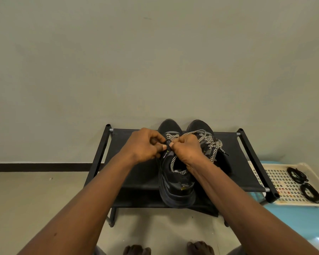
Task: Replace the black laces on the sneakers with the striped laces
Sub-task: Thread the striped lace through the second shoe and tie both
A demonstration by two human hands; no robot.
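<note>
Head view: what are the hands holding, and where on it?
Left hand and right hand both pinch the black-and-white striped lace, apparently near its end, at the left black sneaker's upper eyelet.

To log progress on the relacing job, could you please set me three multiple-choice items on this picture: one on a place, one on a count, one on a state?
1. Where do the sneakers stand? A floor; B black rack; C chair.
2. How many black lace bundles lie in the tray? A one; B four; C two.
3. What are the left hand and right hand doing? A pinching the striped lace; B resting open; C lifting a sneaker.
Answers: 1 B, both shoes sit on its fabric shelf; 2 C, two coils lie apart there; 3 A, curled fingers meet on it over one sneaker's tongue.
</note>
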